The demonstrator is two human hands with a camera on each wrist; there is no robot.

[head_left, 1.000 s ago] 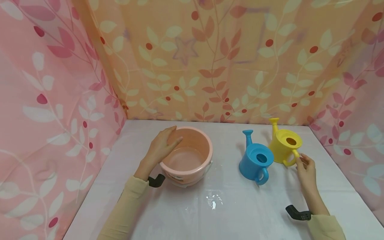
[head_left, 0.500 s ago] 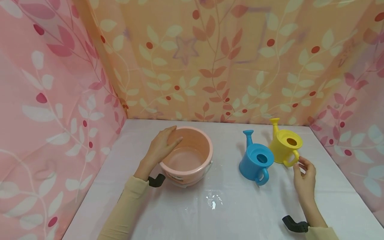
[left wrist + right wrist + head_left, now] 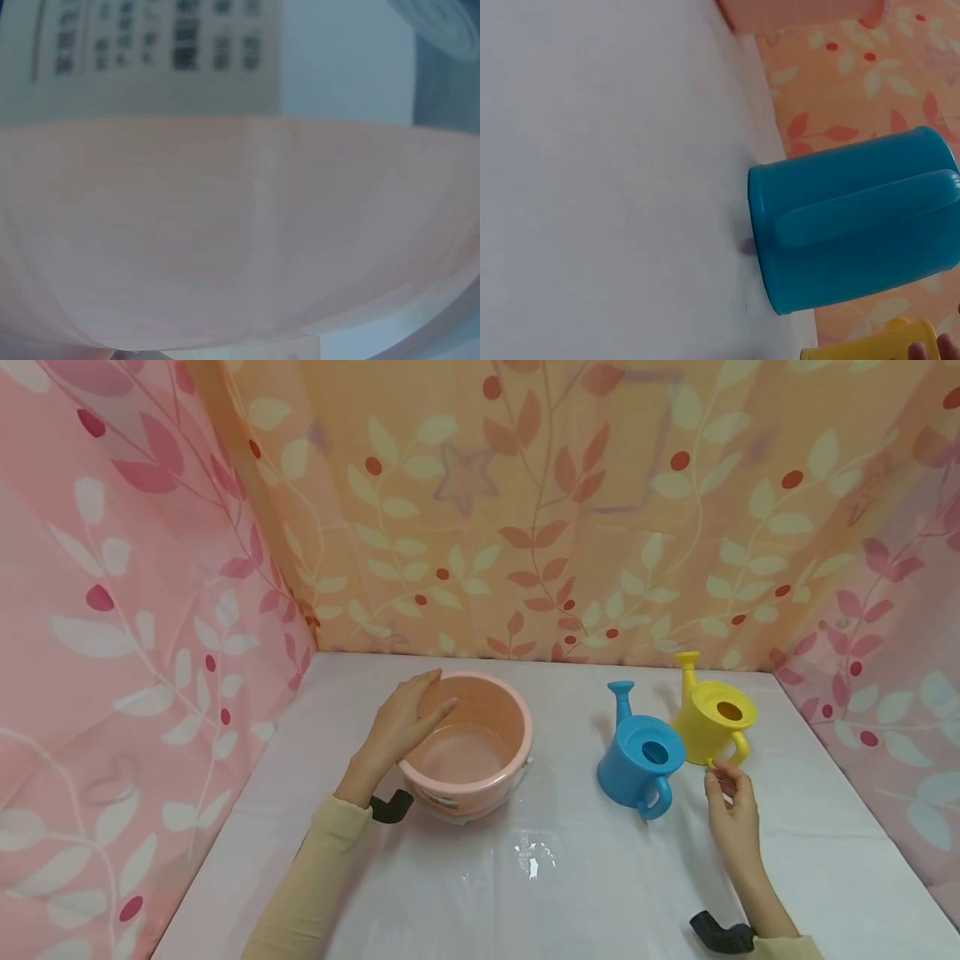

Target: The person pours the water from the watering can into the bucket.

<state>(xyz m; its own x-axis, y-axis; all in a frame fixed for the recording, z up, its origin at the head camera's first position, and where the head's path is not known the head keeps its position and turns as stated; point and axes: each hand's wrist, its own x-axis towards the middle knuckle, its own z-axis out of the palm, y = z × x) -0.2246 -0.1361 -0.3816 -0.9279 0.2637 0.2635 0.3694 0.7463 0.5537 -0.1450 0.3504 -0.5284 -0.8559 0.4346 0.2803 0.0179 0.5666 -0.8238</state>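
Note:
The pale pink bucket stands left of the middle of the table. My left hand rests along its left rim, fingers straight and the thumb over the opening; its wall fills most of the left wrist view. Right of the middle, a blue watering can stands upright, its handle toward me. A yellow watering can is behind it to the right. My right hand, fingers loosely bent and holding nothing, is in front of the yellow can's handle. Whether the fingertips touch that handle I cannot tell.
The table has a pale cover, with a small shiny wet-looking patch in front of the bucket. An orange leaf-patterned curtain hangs behind the table, and pink ones hang at both sides.
My right hand has let go of the yellow watering can's handle and moved left and slightly toward me. The left hand stays at the bucket; both cans stay in place.

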